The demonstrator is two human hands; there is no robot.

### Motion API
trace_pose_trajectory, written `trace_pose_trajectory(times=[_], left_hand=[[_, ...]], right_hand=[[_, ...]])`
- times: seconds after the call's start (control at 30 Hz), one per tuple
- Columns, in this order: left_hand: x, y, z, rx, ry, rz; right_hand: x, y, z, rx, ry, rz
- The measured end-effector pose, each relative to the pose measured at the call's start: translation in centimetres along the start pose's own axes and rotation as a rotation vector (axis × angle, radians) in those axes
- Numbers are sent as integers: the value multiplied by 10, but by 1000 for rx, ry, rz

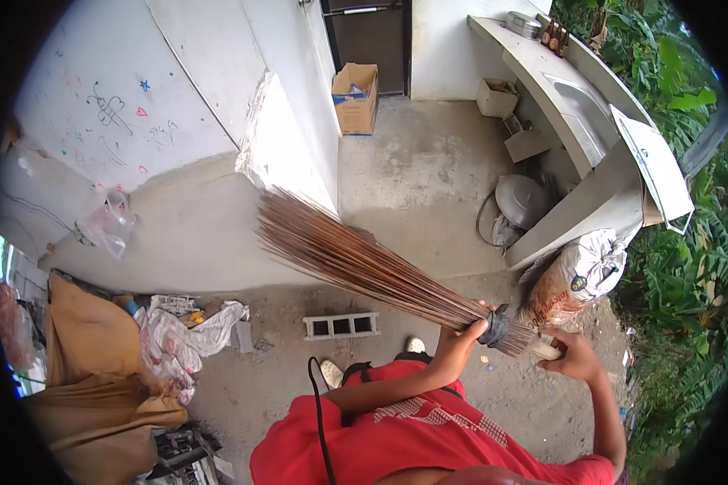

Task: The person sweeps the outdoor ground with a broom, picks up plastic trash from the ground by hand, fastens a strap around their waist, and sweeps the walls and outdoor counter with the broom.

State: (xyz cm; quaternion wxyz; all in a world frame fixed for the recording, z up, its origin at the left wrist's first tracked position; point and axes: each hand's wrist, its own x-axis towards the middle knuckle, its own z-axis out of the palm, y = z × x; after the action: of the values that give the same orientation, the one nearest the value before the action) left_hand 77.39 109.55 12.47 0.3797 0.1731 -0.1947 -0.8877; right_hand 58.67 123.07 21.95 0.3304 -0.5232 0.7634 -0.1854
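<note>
A stick broom (364, 263) of long thin brown ribs lies slantwise in front of my body, its loose tips fanned to the upper left. My left hand (459, 346) is closed around the bundle, just beside the black binding (498, 326). Past that binding, the short butt ends of the ribs point to the lower right. A pale wooden stick (546, 348) sticks out from these ends. The thumb and fingers of my right hand (576, 356) are closed about this stick; its far end is hidden by the hand.
A hollow concrete block (341, 326) lies on the ground before my feet. To the right stand a filled sack (570, 283) and a concrete sink counter (554, 89). Tan cloth (97, 347) and crumpled sacks (170, 335) lie at left. A cardboard box (356, 109) stands near the doorway.
</note>
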Motion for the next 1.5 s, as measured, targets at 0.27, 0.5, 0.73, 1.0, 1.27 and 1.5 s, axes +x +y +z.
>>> trace_pose_trajectory(times=[0.27,0.5,0.73,1.0,1.27,1.5], left_hand=[[-6,52,-62,176,448,199],[-61,124,-132,207,669,539],[-108,136,-156,184,725,687],[-72,110,-124,361,388,386],[-37,98,-157,547,4,-72],[-27,32,-205,465,-148,-558]], right_hand=[[75,29,161,385,-401,35],[131,-45,254,320,-459,-357],[127,-83,270,228,-506,-431],[101,-32,275,330,-287,-235],[62,-44,334,482,164,231],[44,-53,338,553,357,541]])
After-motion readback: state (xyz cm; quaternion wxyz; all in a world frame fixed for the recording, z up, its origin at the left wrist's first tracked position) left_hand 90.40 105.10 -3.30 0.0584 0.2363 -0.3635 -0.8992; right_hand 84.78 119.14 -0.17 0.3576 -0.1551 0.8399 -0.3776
